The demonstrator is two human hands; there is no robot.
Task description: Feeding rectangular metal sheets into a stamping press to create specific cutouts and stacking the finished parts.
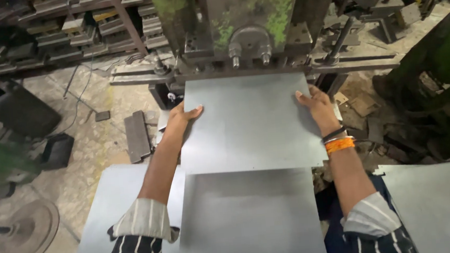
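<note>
**Rolled striped sleeves, bands on the right wrist**

I see both arms bare below the elbow. Each sleeve is dark with thin white stripes, and its turned-back cuff is pale with grey stripes. At 3 o'clock, the right hand (pixel 319 109) has an orange band and a black band on its wrist.

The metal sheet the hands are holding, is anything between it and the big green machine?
Nothing visible. The metal sheet, gripped by the left hand and right hand, already has its far edge at the green machine.
</note>
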